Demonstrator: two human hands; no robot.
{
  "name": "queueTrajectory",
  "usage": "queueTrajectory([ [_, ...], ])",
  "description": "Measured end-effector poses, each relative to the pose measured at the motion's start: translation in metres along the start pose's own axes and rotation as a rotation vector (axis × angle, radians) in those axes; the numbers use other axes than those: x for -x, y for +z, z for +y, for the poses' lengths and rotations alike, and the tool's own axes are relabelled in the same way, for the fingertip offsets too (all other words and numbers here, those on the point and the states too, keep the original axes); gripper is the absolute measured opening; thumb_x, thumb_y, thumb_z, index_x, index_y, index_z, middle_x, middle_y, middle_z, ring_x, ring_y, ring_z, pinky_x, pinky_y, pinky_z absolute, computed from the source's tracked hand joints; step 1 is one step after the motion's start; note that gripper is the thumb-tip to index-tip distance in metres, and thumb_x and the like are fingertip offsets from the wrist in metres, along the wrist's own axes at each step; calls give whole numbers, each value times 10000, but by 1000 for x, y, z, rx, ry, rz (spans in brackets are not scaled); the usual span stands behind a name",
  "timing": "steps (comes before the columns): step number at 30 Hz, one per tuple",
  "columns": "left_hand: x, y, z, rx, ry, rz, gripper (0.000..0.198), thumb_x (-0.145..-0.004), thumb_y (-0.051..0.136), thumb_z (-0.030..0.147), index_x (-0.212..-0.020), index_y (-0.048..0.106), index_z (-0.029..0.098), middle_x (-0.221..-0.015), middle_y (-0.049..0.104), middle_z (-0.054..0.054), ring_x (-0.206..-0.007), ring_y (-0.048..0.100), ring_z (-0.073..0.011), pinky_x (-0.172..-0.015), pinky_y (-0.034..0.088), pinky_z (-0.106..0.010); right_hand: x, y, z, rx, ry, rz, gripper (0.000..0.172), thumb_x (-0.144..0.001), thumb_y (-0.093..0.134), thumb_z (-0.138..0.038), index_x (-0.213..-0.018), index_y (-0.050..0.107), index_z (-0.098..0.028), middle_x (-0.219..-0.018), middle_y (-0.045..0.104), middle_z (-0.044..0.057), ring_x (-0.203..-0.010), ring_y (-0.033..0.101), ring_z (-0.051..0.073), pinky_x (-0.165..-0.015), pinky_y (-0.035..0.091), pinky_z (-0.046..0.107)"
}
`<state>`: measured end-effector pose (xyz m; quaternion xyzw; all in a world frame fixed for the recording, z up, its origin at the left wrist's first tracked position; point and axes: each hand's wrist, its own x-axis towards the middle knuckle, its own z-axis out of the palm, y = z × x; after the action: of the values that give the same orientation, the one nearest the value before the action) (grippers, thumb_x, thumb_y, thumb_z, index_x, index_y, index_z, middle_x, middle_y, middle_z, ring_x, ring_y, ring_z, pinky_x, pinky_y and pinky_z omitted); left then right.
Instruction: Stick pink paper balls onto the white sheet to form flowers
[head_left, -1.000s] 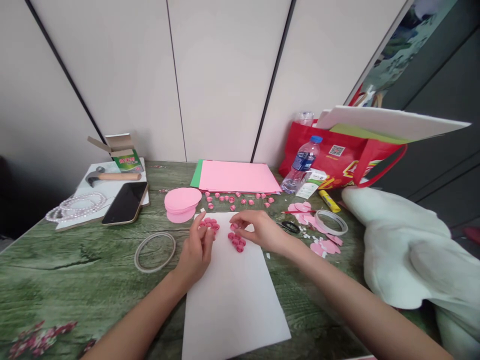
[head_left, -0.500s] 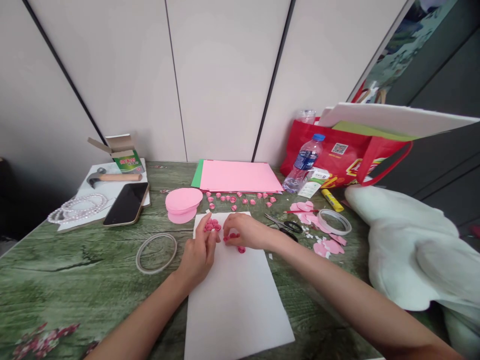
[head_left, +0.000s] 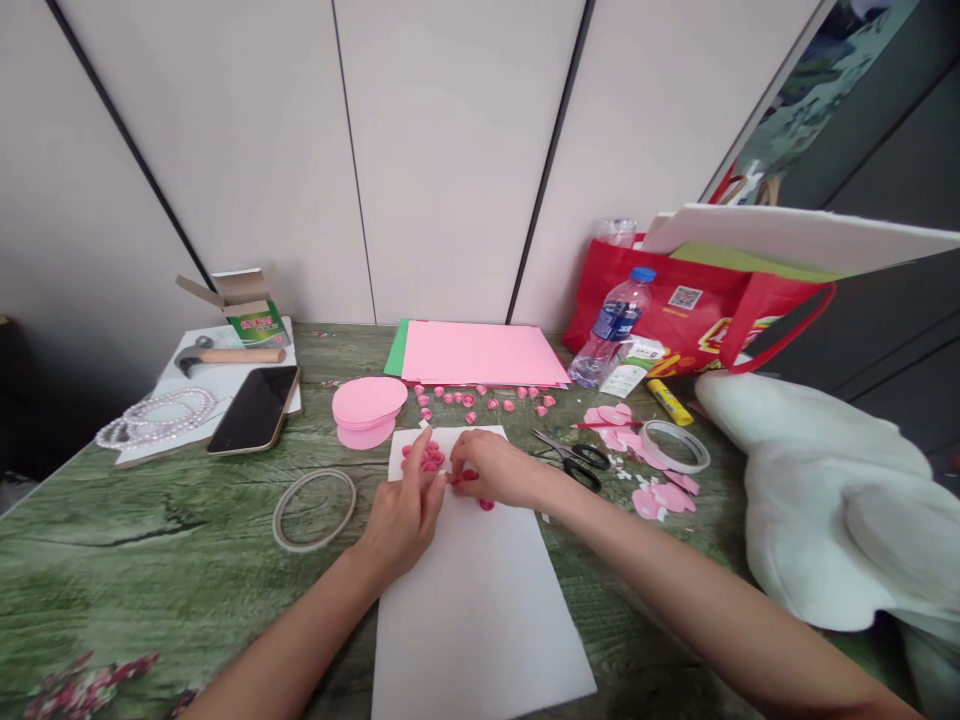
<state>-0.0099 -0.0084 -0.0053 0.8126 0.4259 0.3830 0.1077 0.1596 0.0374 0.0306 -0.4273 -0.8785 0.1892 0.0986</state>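
A white sheet of paper (head_left: 480,620) lies on the table before me, with a cluster of small pink rolled paper roses (head_left: 433,457) near its top. My left hand (head_left: 403,515) rests on the sheet's left side, index finger stretched up beside the cluster, thumb pointing toward my right fingertips. It grips nothing that I can see. My right hand (head_left: 495,470) is bent over the sheet, fingers pinched on a rose that they partly cover. Another paper rose (head_left: 487,505) lies just under that hand. Further loose roses (head_left: 469,402) are scattered beyond the sheet.
Scissors (head_left: 577,462), pink paper scraps (head_left: 664,497) and a tape roll (head_left: 675,447) lie at right, near a water bottle (head_left: 615,325) and red bag (head_left: 697,310). Pink paper circles (head_left: 367,405), another tape roll (head_left: 313,510), a phone (head_left: 255,408) and a hammer (head_left: 232,356) are at left.
My left thumb has shifted right, closer to my right fingertips, and the left hand has drawn back slightly from the cluster. The right hand stays over the same roses.
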Motion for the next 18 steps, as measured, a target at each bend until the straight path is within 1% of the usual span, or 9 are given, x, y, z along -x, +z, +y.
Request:
queueTrajectory([
  [4,-1,0,0,-24,-48,-51,543,-938,323,260,-1416,115,109,-630,668,16,-605,664,-163,-625,505,-265,0,1,1,-15,16,5,51,-675,701,-188,-676,671,-147,-828,652,68,-742,606,169,-647,417,241],
  [7,-1,0,1,-25,-69,-68,548,-940,316,266,-1420,98,118,-654,681,8,-620,666,-169,-644,504,-275,1,-3,6,-75,45,20,146,-639,749,-240,-748,702,-155,-861,669,67,-778,607,181,-665,425,249],
  [9,-1,0,1,-26,-62,-67,557,-942,310,268,-1423,73,117,-654,679,8,-611,662,-168,-644,501,-273,2,-8,12,-135,41,50,128,-678,719,-221,-792,714,-163,-888,680,61,-791,609,172,-687,427,248],
  [11,-1,1,0,-34,-54,-54,561,-944,306,273,-1423,61,113,-634,668,13,-616,666,-172,-634,498,-269,2,-12,16,-168,29,73,84,-717,662,-150,-775,720,-167,-903,688,53,-782,609,153,-696,423,240],
  [13,0,1,0,-44,-53,-32,555,-945,305,277,-1420,68,117,-625,662,18,-605,666,-171,-616,492,-263,1,-14,18,-171,31,60,95,-715,644,-117,-729,723,-170,-900,694,47,-775,610,147,-694,420,233],
  [16,0,1,-1,-55,-54,3,540,-946,306,289,-1414,94,124,-614,657,23,-560,656,-162,-585,481,-248,-2,-14,16,-163,55,21,58,-701,683,-181,-734,730,-178,-851,702,41,-767,611,154,-680,418,231],
  [18,1,1,-1,-62,-52,6,530,-946,305,294,-1409,113,120,-582,643,32,-551,657,-161,-571,473,-238,-5,-14,13,-168,68,-11,82,-697,698,-221,-758,735,-181,-803,704,34,-738,610,151,-666,416,226],
])
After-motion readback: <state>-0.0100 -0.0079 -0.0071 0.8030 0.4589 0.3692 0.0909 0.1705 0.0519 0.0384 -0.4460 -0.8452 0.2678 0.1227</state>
